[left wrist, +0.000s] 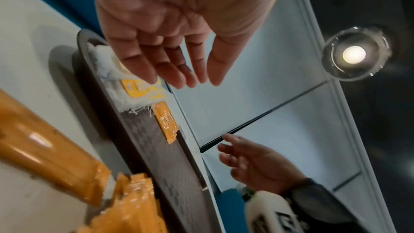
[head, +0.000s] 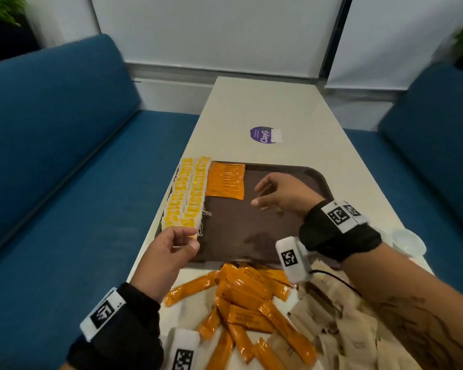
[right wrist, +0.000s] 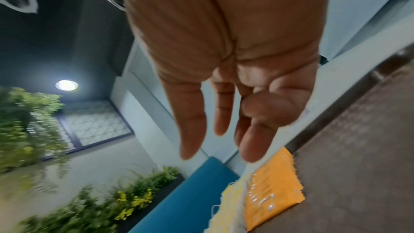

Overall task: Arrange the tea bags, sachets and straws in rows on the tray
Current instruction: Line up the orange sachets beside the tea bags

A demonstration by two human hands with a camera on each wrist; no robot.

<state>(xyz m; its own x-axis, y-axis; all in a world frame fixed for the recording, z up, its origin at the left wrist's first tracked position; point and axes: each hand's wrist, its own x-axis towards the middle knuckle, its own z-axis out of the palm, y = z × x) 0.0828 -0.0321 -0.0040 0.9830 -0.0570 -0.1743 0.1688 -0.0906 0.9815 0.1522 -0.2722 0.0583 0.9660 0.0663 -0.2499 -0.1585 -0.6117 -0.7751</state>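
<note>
left hand point(head: 169, 252) lower left of frame, fingers relaxed, tips at the nearest tea bags point(head: 187, 193) | right hand point(head: 284, 194) spread loose over mid tray point(head: 241, 231), holding nothing | sachets point(head: 226, 180) row upper-left on tray, loose pile point(head: 246, 303) at bottom

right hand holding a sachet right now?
No. The right hand hovers empty over the brown tray, fingers loose, beside the orange sachet row.
</note>
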